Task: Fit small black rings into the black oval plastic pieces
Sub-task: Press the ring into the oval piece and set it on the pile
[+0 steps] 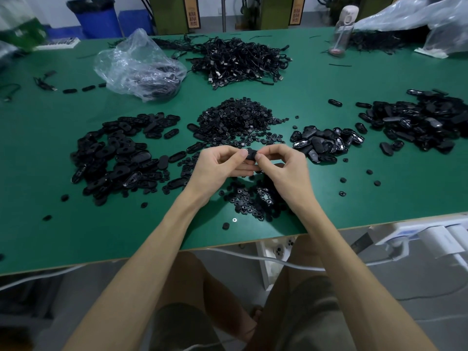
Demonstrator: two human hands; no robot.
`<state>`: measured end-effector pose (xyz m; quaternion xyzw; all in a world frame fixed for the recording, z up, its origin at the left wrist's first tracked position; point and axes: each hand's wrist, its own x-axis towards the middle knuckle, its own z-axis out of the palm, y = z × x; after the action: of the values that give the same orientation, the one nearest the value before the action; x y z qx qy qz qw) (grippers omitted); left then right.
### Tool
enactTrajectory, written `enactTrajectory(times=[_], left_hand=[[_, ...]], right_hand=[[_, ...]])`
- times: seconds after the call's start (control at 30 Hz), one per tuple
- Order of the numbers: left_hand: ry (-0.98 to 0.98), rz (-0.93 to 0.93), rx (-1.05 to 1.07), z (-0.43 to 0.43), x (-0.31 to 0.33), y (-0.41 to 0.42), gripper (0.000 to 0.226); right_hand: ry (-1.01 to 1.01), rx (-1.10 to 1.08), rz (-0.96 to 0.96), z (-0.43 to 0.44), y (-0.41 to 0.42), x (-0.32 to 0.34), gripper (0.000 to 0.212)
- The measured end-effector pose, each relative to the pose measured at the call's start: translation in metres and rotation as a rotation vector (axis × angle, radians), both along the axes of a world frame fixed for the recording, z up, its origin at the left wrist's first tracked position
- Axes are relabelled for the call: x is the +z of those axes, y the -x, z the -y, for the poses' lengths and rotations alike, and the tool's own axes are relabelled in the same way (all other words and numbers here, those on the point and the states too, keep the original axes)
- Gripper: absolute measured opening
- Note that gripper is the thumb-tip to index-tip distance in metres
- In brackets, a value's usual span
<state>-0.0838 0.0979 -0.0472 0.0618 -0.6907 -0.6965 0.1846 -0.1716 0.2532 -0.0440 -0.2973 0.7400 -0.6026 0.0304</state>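
green tabletop [38, 173] holds everything. toward its left edge sits one big pile of oval pieces [119, 153], too many to count. next, the left hand [217, 165] pinches the left end of one black oval piece [250, 156]. it lies sideways, up above the front middle. the right hand [283, 165] pinches its right end; if a ring hides under the thumb, i cannot tell. two ring heaps: far heap [238, 117], near heap [253, 198]. two more oval piles, the shiny pile [326, 143] and the edge pile [425, 122], lie toward the right edge.

A clear plastic bag [138, 64], cable pile [238, 59] and water bottle [342, 31] sit on the green table [50, 173].
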Motion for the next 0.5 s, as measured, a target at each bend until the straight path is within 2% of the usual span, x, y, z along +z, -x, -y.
enactTrajectory(times=[0.23,0.33,0.5], left_hand=[[0.004,-0.004,-0.014,-0.0001,0.0006,-0.0012,0.017],[0.002,-0.002,-0.022,-0.0001,0.0008,-0.0012,0.019],[0.017,0.015,0.002,-0.0001,-0.0002,0.0,0.02]], right_hand=[[0.03,0.015,0.037,-0.0012,0.0021,-0.0012,0.002],[0.065,0.036,0.059,-0.0025,0.0034,-0.0019,0.008],[0.07,0.079,0.018,-0.0035,0.0025,-0.0013,0.007]])
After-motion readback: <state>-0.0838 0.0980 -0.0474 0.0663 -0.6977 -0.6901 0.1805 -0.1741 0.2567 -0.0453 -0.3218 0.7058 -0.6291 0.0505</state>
